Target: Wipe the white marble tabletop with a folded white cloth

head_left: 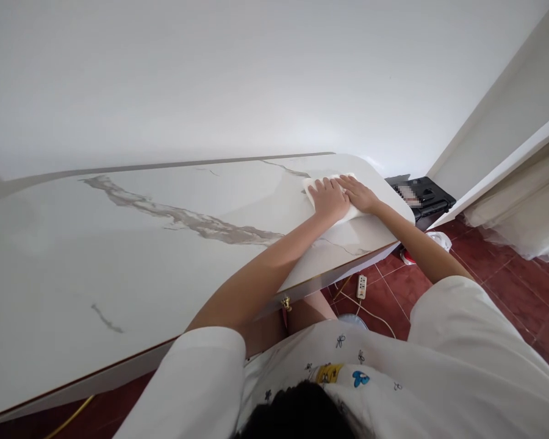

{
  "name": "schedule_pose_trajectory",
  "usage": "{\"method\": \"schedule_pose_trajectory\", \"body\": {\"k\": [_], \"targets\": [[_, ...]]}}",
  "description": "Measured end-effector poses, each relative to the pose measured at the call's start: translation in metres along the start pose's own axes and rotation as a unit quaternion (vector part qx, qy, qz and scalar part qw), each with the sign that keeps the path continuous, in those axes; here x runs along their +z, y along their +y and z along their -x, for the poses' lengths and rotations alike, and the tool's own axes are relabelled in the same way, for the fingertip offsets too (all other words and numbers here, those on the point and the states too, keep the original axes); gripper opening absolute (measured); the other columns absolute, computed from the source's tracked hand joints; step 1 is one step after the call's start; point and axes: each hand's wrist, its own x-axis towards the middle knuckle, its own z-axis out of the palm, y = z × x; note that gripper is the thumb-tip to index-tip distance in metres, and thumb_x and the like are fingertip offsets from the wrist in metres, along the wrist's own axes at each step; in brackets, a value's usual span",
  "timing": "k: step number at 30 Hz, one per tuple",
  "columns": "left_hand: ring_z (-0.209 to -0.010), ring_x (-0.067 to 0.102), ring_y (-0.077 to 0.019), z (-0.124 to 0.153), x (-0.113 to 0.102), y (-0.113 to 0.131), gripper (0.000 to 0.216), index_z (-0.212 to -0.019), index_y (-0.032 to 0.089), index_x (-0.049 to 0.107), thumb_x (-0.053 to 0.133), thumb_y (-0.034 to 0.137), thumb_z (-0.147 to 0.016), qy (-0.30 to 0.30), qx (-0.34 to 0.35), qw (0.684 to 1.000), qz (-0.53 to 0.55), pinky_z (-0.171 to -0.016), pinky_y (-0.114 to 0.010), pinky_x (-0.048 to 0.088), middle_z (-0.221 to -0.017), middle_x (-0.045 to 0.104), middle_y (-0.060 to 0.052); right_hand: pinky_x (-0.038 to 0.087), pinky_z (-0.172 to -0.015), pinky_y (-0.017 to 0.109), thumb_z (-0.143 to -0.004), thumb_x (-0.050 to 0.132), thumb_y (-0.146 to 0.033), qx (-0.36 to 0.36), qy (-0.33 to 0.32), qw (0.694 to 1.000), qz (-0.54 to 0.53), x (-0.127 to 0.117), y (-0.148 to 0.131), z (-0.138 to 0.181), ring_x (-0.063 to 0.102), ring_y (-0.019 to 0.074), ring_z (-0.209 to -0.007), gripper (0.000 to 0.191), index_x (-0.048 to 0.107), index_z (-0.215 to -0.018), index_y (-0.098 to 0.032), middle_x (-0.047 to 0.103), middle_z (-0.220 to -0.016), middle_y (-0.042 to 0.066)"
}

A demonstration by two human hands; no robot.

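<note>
A folded white cloth lies on the white marble-patterned tabletop, near its rounded right end. My left hand presses down on the cloth with its fingers laid out over it. Right beside it, my right hand rests on the cloth's right part, fingers stretched toward the left hand. The two hands touch or nearly touch at the fingertips. Both palms face down, so the cloth beneath them is partly hidden.
A white wall rises behind the table. Past the right end stands a black case. On the red tiled floor lie a power strip and its cord. A small brass knob sits under the front edge. A pale curtain hangs at right.
</note>
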Motion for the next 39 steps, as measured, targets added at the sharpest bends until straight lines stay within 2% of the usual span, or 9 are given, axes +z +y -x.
{"method": "schedule_pose_trajectory", "body": {"k": [9, 13, 23, 29, 33, 39], "targets": [[-0.145, 0.025, -0.0377, 0.043, -0.008, 0.016, 0.058, -0.15, 0.011, 0.036, 0.026, 0.03, -0.096, -0.023, 0.019, 0.999, -0.012, -0.117, -0.059, 0.019, -0.156, 0.036, -0.017, 0.017, -0.126, 0.055, -0.102, 0.024, -0.044, 0.017, 0.017, 1.0, 0.008, 0.001, -0.016, 0.051, 0.023, 0.0255, -0.151, 0.055, 0.034, -0.154, -0.027, 0.038, -0.158, -0.002], [-0.146, 0.024, -0.0384, 0.06, -0.011, 0.022, 0.058, -0.151, 0.01, 0.034, 0.026, 0.032, -0.098, -0.036, 0.031, 0.999, -0.023, -0.117, -0.059, 0.021, -0.158, 0.033, -0.017, 0.02, -0.125, 0.053, -0.102, 0.021, -0.043, 0.034, 0.018, 0.999, 0.017, -0.001, -0.025, 0.07, 0.022, 0.0255, -0.151, 0.057, 0.036, -0.154, -0.022, 0.035, -0.16, 0.001], [-0.148, 0.021, -0.0392, 0.089, -0.014, 0.036, 0.06, -0.153, 0.009, 0.031, 0.026, 0.035, -0.099, -0.07, 0.057, 0.995, -0.036, -0.118, -0.062, 0.021, -0.162, 0.027, -0.016, 0.023, -0.125, 0.05, -0.102, 0.022, -0.04, 0.034, 0.038, 0.998, 0.026, -0.005, -0.04, 0.11, 0.023, 0.0241, -0.15, 0.056, 0.038, -0.152, -0.024, 0.036, -0.159, 0.001], [-0.147, 0.022, -0.0414, 0.087, -0.007, 0.056, 0.062, -0.153, 0.002, 0.031, 0.026, 0.034, -0.099, -0.065, 0.075, 0.994, -0.034, -0.117, -0.064, 0.021, -0.161, 0.027, -0.021, 0.022, -0.125, 0.051, -0.101, 0.024, -0.036, 0.023, 0.043, 0.999, 0.015, -0.013, -0.021, 0.123, 0.028, 0.0217, -0.149, 0.054, 0.04, -0.151, -0.024, 0.04, -0.157, 0.002], [-0.147, 0.023, -0.0409, 0.076, 0.0, 0.067, 0.062, -0.152, 0.003, 0.031, 0.029, 0.033, -0.098, -0.061, 0.086, 0.994, -0.018, -0.116, -0.065, 0.02, -0.16, 0.029, -0.022, 0.024, -0.125, 0.053, -0.1, 0.025, -0.034, 0.017, 0.035, 0.999, 0.018, -0.019, -0.003, 0.124, 0.03, 0.0219, -0.148, 0.054, 0.04, -0.151, -0.024, 0.042, -0.155, 0.003], [-0.145, 0.026, -0.0383, 0.051, 0.004, 0.063, 0.06, -0.151, 0.008, 0.035, 0.028, 0.034, -0.097, -0.057, 0.102, 0.993, -0.005, -0.115, -0.064, 0.021, -0.158, 0.034, -0.019, 0.024, -0.124, 0.055, -0.1, 0.023, -0.034, 0.021, 0.037, 0.998, 0.04, -0.019, 0.013, 0.108, 0.03, 0.0227, -0.148, 0.055, 0.04, -0.151, -0.024, 0.043, -0.155, 0.003]]}}
